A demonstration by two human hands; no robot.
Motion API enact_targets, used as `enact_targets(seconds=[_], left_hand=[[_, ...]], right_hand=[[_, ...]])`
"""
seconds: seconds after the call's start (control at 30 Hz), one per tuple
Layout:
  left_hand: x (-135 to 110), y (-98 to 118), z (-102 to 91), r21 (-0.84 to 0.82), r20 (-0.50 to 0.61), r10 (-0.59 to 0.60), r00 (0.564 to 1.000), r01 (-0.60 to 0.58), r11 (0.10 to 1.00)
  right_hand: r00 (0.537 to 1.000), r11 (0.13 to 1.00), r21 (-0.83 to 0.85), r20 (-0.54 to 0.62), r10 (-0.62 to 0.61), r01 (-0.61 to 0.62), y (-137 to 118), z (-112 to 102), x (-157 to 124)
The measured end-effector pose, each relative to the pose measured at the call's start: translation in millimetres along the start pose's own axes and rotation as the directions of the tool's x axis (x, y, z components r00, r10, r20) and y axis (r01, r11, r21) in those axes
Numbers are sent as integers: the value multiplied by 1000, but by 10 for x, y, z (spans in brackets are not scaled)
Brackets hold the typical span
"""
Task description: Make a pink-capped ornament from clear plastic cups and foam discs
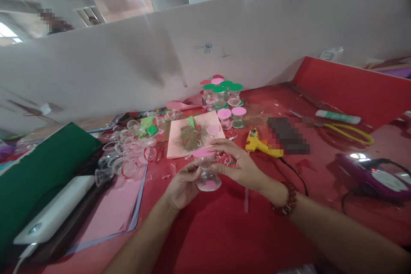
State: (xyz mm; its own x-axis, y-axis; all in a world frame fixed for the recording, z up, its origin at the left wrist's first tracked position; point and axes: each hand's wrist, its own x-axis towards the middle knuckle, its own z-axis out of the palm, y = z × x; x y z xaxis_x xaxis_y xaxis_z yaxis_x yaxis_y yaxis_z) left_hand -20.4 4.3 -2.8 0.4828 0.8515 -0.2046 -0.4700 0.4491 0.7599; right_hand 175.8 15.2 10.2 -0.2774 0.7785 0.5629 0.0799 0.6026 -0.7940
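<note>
Both hands are on one clear plastic hourglass-shaped piece (208, 176), two cups joined at the narrow ends, with a pink paper disc (204, 153) on top. My left hand (184, 183) grips its waist from the left, thumb across the front. From the right, my right hand (239, 163) holds it with the thumb near the waist and the fingers at the pink disc's edge. Just beyond lies a pale pink sheet (173, 141) bearing a heap of brown sand (191, 138) and a loose pink disc (213, 130).
Finished-looking hourglass pieces (224, 90) with green and pink tops stand stacked at the back. Loose clear cups (128, 150) crowd the left. A yellow glue gun (263, 145), yellow-handled scissors (349, 132) and a glue stick tube (338, 117) lie right. A white power bank (58, 207) is left.
</note>
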Motion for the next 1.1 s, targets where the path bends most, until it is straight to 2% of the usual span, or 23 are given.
enact_targets(seconds=[0.27,0.53,0.67,0.77,0.87,1.0,1.1], left_hand=[[47,-66,35,-3,-100,16,995,-17,1000],[23,-89,79,112,-98,81,992,-70,991],[25,-71,93,180,-99,151,984,-132,975],[36,-76,76,220,-134,223,966,-191,957],[56,-87,33,285,-138,282,949,-234,929],[81,-100,-11,346,-171,341,925,-267,899],[86,-98,6,407,-228,351,908,-239,882]], right_hand=[[992,997,-75,-129,-16,7,103,38,-3],[986,991,-136,-165,-21,-2,75,63,-36],[982,995,-92,-188,13,-31,70,72,-42],[980,999,-37,-197,-16,9,39,60,-35],[966,1000,-8,-256,-31,30,0,13,-23],[940,998,33,-336,66,-59,-26,-77,-7],[923,988,22,-355,152,-154,-34,-113,-6]])
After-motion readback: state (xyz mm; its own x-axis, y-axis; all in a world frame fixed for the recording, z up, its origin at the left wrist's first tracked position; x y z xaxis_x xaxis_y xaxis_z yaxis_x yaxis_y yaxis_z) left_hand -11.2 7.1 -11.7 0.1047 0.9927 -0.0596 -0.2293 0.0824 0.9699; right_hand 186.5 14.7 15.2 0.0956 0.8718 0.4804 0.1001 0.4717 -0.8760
